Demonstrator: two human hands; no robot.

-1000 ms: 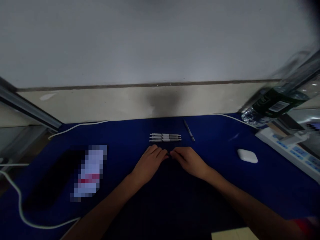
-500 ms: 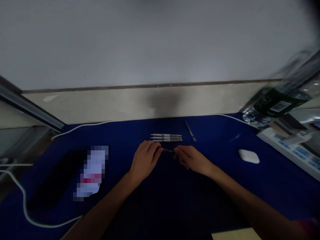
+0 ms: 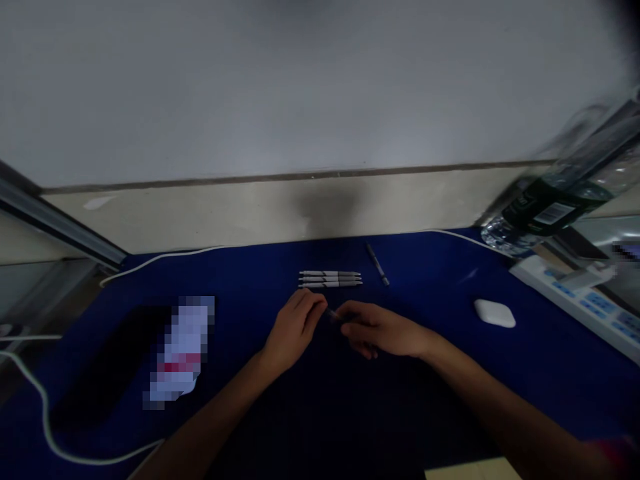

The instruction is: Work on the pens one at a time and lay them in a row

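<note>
Between my two hands is a thin dark pen-like piece (image 3: 331,313), blurred and small. The fingertips of my left hand (image 3: 295,327) pinch its left end. My right hand (image 3: 383,328) has its thumb and forefinger around the right end, the other fingers curled beneath. Just beyond my left hand, three white and grey pens (image 3: 330,279) lie side by side on the blue table surface (image 3: 425,280). A dark slim pen (image 3: 377,264) rests at a slant to their right.
At the left lies a pixelated phone-like object (image 3: 183,350) beside a dark shape. A white case (image 3: 495,313), a power strip (image 3: 575,293) and a bottle with a green label (image 3: 547,207) are at the right. White cables run along the back and left.
My right hand has moved slightly nearer and its fingers have loosened a little. The thin piece now tilts more, and the gap between my hands is narrower.
</note>
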